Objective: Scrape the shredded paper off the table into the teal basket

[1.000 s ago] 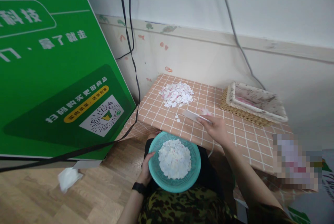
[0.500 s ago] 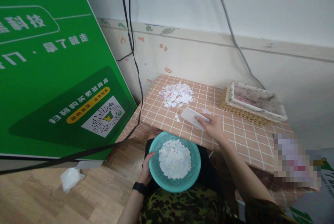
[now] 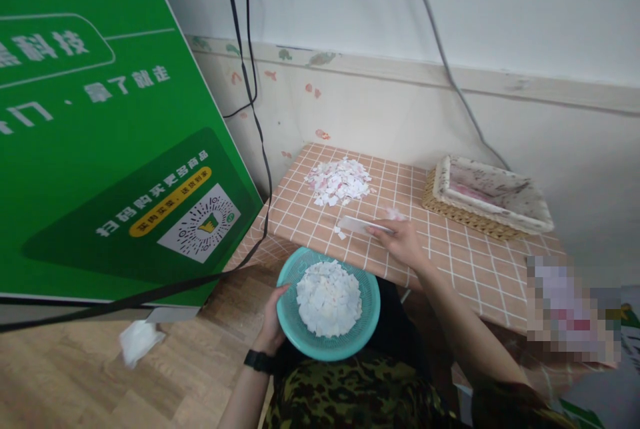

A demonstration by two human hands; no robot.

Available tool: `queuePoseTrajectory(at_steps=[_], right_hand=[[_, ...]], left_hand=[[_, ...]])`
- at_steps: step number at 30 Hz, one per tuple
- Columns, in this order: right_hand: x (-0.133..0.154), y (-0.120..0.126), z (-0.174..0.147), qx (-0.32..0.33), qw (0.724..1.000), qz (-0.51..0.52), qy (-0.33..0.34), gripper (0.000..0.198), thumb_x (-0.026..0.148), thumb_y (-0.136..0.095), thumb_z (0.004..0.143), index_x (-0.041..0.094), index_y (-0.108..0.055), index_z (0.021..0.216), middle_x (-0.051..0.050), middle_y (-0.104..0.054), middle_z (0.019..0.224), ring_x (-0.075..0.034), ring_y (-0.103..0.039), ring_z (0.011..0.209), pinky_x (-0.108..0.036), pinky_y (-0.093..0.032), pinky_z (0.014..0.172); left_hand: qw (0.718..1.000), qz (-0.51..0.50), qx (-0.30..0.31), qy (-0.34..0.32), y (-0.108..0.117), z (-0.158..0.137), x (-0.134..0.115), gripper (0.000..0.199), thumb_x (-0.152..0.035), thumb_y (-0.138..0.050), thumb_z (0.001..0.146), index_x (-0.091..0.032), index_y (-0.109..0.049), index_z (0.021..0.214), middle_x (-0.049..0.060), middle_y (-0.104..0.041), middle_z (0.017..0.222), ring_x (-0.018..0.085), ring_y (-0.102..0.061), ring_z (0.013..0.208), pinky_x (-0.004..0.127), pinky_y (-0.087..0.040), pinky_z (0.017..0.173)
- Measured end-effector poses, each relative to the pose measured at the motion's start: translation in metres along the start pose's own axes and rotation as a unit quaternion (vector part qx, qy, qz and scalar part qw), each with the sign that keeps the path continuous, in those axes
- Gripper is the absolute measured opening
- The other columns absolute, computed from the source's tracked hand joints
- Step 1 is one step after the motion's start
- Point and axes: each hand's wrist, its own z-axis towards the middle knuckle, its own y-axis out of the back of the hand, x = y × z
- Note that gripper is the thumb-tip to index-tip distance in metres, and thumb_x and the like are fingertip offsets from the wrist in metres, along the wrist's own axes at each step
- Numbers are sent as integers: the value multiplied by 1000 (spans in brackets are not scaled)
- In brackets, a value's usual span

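Observation:
My left hand (image 3: 273,319) grips the left rim of a round turquoise plastic basket (image 3: 369,322), held below the table's front edge. A heap of white paper scraps (image 3: 329,299) fills its middle. My right hand (image 3: 399,241) is over the table, closed on a flat white card (image 3: 356,224). The card is tilted up on edge, close to a few loose scraps (image 3: 341,232). Farther back on the table lies a pile of white and pinkish paper scraps (image 3: 339,181). A small pinkish clump (image 3: 395,214) lies just behind my right hand.
The table wears a brown checked cloth (image 3: 460,269). A lined wicker basket (image 3: 487,199) stands at its back right. A green sign panel (image 3: 125,149) rises at the left, with a black strap (image 3: 257,242) hanging before it. A white bag (image 3: 140,341) lies on the floor.
My right hand has brought the card slightly nearer and turned it more on edge beside the loose scraps. The turquoise basket has shifted a little left and up with my left hand.

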Motion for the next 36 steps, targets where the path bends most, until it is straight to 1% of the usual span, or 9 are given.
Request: queuePoseTrajectory(at_steps=[3,8,16,21,25,27,29,33,36], right_hand=[[2,0,-3,-7,1000,14,7,24,37,-55,84,22,-73,90,-4,-73,85,-19,-66,71,-33,-51,71],[12,-5,-17,34,998,58,8,25,32,-52,86,22,-71,98,-6,-71,95,-20,-67,82,-33,-53,73],[19,-3,-36,64,996,52,41,24,24,-51,86,24,-68,103,-4,-69,103,-18,-65,92,-33,-51,82],[29,-3,-46,74,996,38,33,22,28,-52,86,24,-69,101,-4,-72,93,-18,-68,78,-28,-54,68],[39,-10,-51,41,995,56,73,22,26,-55,85,25,-69,101,-3,-73,88,-16,-69,72,-25,-54,63],[46,-20,-49,16,993,36,108,26,24,-54,85,25,-66,108,-3,-72,93,-16,-69,77,-26,-55,68],[54,-35,-44,5,987,-3,160,33,21,-51,86,25,-61,117,-4,-68,107,-17,-66,93,-30,-54,79],[71,-80,-28,27,958,-99,269,42,15,-44,87,19,-50,128,-6,-57,125,-18,-55,113,-34,-48,93],[77,-112,-13,50,948,-168,267,41,14,-40,89,16,-49,129,-10,-55,127,-20,-56,111,-36,-48,90]], left_hand=[[1000,-2,11,-7,-4,-2,-6,19,-25,-62,71,-10,-70,79,9,-74,73,24,-68,68,36,-51,75],[1000,-6,12,-4,-10,-3,-11,18,-25,-63,70,-9,-69,79,9,-73,70,26,-68,68,38,-50,76],[1000,-14,21,-7,-12,-4,-16,22,-24,-63,71,-9,-69,86,10,-74,79,25,-68,71,37,-50,77],[1000,-13,21,-8,-16,-8,-19,23,-25,-62,72,-9,-69,86,11,-74,80,26,-67,71,37,-50,76],[1000,-9,10,-10,-17,-11,-24,20,-24,-64,70,-9,-69,81,11,-74,75,25,-67,67,39,-50,75],[1000,-10,7,-11,-17,-12,-25,19,-24,-65,69,-9,-69,80,10,-73,73,25,-67,67,39,-50,75],[1000,-16,13,-8,-16,-11,-24,20,-24,-65,69,-9,-69,81,10,-73,74,24,-67,68,38,-50,75],[999,-33,36,-2,-13,-8,-19,23,-26,-63,70,-9,-70,84,9,-73,74,24,-66,69,37,-49,75],[999,-36,29,-8,-8,-4,-14,19,-26,-65,69,-9,-70,77,8,-73,72,22,-66,65,35,-49,73]])
